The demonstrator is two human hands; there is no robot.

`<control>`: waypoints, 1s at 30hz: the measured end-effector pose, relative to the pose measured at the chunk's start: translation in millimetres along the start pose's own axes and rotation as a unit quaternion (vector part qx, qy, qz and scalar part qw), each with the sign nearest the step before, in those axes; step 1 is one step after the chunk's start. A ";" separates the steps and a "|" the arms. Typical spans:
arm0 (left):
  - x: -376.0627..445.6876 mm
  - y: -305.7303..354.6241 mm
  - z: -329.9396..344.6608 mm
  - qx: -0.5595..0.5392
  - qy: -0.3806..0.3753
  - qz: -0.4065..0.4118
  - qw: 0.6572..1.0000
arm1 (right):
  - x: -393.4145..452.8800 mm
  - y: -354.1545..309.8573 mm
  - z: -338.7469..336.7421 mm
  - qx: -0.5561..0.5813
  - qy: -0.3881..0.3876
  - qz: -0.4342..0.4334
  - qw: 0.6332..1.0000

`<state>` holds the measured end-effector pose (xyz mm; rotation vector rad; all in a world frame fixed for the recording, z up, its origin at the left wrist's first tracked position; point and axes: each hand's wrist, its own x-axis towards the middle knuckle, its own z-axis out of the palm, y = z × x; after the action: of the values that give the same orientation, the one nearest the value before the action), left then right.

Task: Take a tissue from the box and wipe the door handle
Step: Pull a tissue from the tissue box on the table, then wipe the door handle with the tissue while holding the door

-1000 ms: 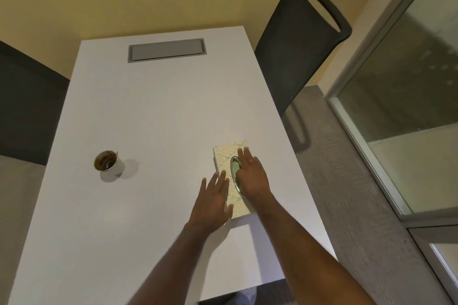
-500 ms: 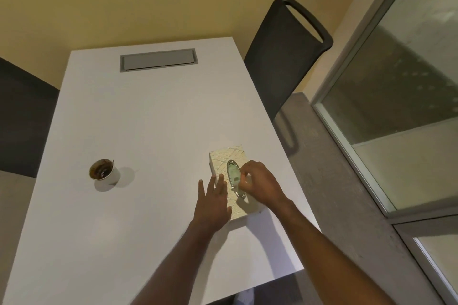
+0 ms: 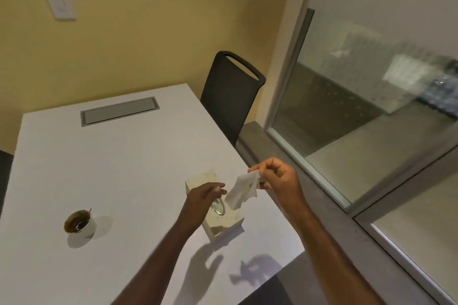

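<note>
The right hand (image 3: 280,176) has its grip pinched together on a white tissue (image 3: 241,189), thumb and fingers clamped on the upper corner. The tissue hangs free of the tissue box (image 3: 218,218), its long axis running from the pinch at the upper right down to a ragged lower edge at the lower left, just above the box's right side. The left hand (image 3: 202,197) lies flat on top of the box with its grip apart, fingers spread and holding nothing, the fingertips close to the oval slot (image 3: 219,207).

The box sits on the white bench (image 3: 111,168), its long axis running from the far left to the near right, with one short end towards the person. Half a second earlier the right hand was down at the slot, fingers curled into the opening, and no tissue showed; now it is raised to the right of the box with the sheet pulled clear. The left hand was beside the box's left edge then and now rests on its top.

Left of the box, well apart from it, stands a small cup (image 3: 79,224). Beyond the box a grey panel (image 3: 119,111) is set into the bench, and a dark chair (image 3: 230,91) stands at the bench's far right side.
</note>
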<state>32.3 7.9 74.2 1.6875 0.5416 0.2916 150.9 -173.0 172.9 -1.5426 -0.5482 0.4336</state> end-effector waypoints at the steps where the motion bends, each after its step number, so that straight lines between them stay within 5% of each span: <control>1: -6.7 20.3 5.7 -0.038 0.005 0.026 0.999 | -9.7 -11.5 -4.6 0.009 0.014 -0.007 1.000; 11: -60.2 158.2 89.8 -0.047 -0.119 0.255 0.959 | -102.9 -89.1 -87.9 0.055 0.222 -0.079 0.970; 19: -76.0 203.4 230.7 -0.008 -0.195 0.355 0.914 | -151.3 -100.8 -196.8 0.008 0.384 -0.106 0.917; 23: -70.7 221.7 308.2 -0.012 -0.220 0.375 0.901 | -167.9 -99.7 -266.6 -0.002 0.418 -0.112 0.902; 26: -66.4 244.8 371.3 -0.051 -0.246 0.318 0.914 | -182.0 -99.5 -330.7 -0.004 0.419 -0.113 0.901; 30: -55.0 280.2 455.7 -0.066 -0.309 0.327 0.891 | -201.0 -101.0 -414.5 0.009 0.376 -0.107 0.920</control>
<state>257.0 -441.3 266.3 1.6681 -0.5279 0.2402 222.2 -626.2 281.9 -1.4722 -0.1006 -0.3282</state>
